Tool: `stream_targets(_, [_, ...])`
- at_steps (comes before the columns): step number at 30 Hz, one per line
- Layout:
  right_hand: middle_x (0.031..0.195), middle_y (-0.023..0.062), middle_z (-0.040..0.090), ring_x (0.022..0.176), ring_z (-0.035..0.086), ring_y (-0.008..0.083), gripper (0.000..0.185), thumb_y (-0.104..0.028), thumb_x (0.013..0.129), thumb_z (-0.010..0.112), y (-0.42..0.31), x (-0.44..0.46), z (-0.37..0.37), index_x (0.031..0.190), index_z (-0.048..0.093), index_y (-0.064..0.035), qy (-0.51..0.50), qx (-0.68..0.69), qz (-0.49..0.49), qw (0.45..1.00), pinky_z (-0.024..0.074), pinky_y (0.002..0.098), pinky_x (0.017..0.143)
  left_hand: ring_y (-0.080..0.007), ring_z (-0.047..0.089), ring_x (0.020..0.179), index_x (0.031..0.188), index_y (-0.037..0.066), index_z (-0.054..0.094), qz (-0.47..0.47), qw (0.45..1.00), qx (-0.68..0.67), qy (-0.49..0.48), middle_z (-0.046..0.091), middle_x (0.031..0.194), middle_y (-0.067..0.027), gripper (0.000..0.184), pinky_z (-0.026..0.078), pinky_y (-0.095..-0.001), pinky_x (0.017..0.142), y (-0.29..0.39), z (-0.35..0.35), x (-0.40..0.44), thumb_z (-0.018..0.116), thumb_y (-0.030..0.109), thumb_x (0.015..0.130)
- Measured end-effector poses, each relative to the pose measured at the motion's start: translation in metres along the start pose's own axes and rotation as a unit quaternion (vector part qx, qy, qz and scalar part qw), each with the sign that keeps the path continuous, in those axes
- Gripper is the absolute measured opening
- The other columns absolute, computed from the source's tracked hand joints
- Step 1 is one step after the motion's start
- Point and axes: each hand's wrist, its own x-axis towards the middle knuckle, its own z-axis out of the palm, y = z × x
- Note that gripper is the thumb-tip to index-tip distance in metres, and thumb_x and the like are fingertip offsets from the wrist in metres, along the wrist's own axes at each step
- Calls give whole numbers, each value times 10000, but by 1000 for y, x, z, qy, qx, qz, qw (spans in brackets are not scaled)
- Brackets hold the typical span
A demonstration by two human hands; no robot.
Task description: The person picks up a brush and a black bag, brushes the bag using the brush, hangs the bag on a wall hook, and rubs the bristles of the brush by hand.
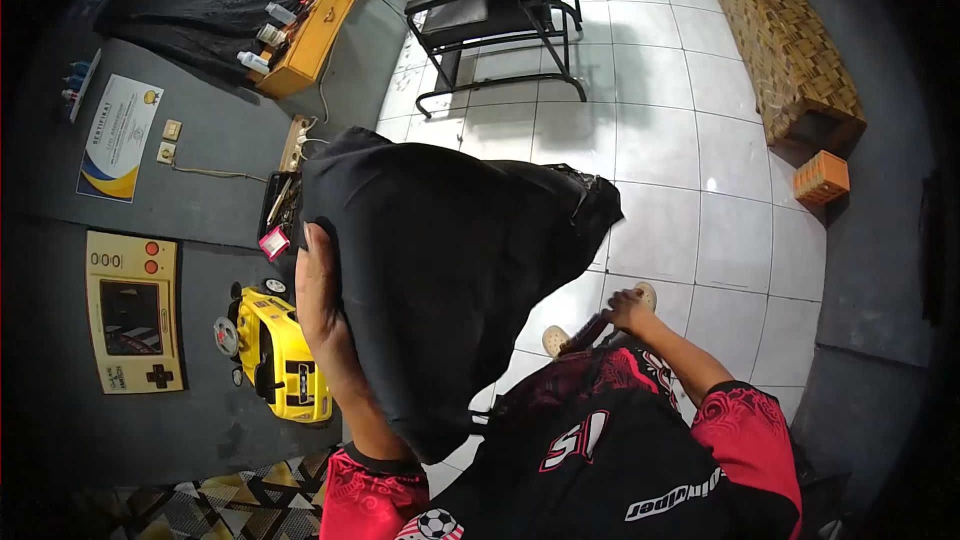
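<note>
A large black barber cape (430, 250) hangs from my raised left hand (322, 295), whose fingers are wrapped in its edge, partly hidden by the cloth. The cape spreads across the middle of the view, its gathered far corner crumpled over the floor. Low in front of my body, my right hand (630, 311) is closed on a dark, narrow, brush-like tool (585, 334). Its exact kind is hard to make out against my dark shirt. My light sandals (556, 341) show just beyond the tool.
A black chair with a metal frame (490, 15) stands ahead on white tiles. An orange-brown wall shelf (325, 30) holds bottles at the left. A yellow toy car (285, 355) is by the left wall. A woven bench (770, 40) and an orange block (822, 178) are at the right.
</note>
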Motion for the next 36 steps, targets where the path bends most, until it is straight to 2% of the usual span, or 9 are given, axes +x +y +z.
stream_targets(3, [760,66,536,816,526,262,168,-233,751,545,5,-8,-52,836,604,-101,-18,79,103,991,409,391,729,-207,529,1073,1296,-13,375,-11,999,31,-11,447,1267,-170,417,460,-286,904,9,14,-5,394,-20,879])
stream_targets(10, [819,122,506,778,481,298,311,-322,817,574,-28,109,-197,945,502,-48,404,312,56,858,358,392,734,-159,418,1186,1243,-59,426,-96,982,-136,-86,435,1279,-124,355,305,-259,1007,-34,14,17,360,140,957])
stream_targets(11, [825,108,507,785,487,286,314,-323,801,591,-39,130,-220,945,505,-58,440,324,47,836,362,383,743,-146,442,1158,1223,-59,445,-259,843,-469,-59,473,1235,-113,347,317,-250,988,-29,11,20,400,145,945])
stream_targets(13, [832,97,503,786,490,280,376,-335,735,652,-51,158,-245,952,512,-62,479,344,-27,807,364,366,734,-141,463,1132,1209,-57,457,-93,959,-239,-121,498,1201,-105,344,330,-247,974,-7,20,16,424,152,937])
stream_targets(15, [824,93,502,793,495,278,394,-347,662,695,-59,168,-235,902,547,-72,468,301,-83,826,366,369,736,-135,484,1106,1195,-54,470,80,983,18,-167,524,1167,-97,342,342,-244,961,4,23,15,447,159,929])
stream_targets(20, [854,86,541,813,527,279,321,-376,682,660,-67,142,-126,906,610,-153,253,225,-126,932,403,396,762,-76,543,936,1042,-29,550,-118,925,-326,-154,577,1015,-56,237,418,-200,821,7,21,25,518,161,904])
stream_targets(24, [789,38,573,813,555,241,228,-398,717,579,-49,80,-33,824,648,-209,-36,40,76,996,443,368,770,-84,561,798,999,-30,559,66,994,17,-91,573,864,-48,237,446,-203,742,-35,14,27,490,182,921])
stream_targets(27, [721,41,553,782,539,232,255,-379,715,599,-7,41,-33,799,635,-141,-2,39,-29,999,408,371,731,-88,562,892,1051,-52,540,-98,960,-249,-87,583,981,-82,271,435,-202,795,-8,14,33,474,179,926])
stream_targets(36, [782,60,480,756,479,252,371,-223,581,749,2,62,-216,832,515,-84,377,96,30,921,333,385,709,-76,548,884,1017,-20,559,-122,963,-222,-88,580,967,-51,255,419,-180,761,-8,37,37,512,207,910])
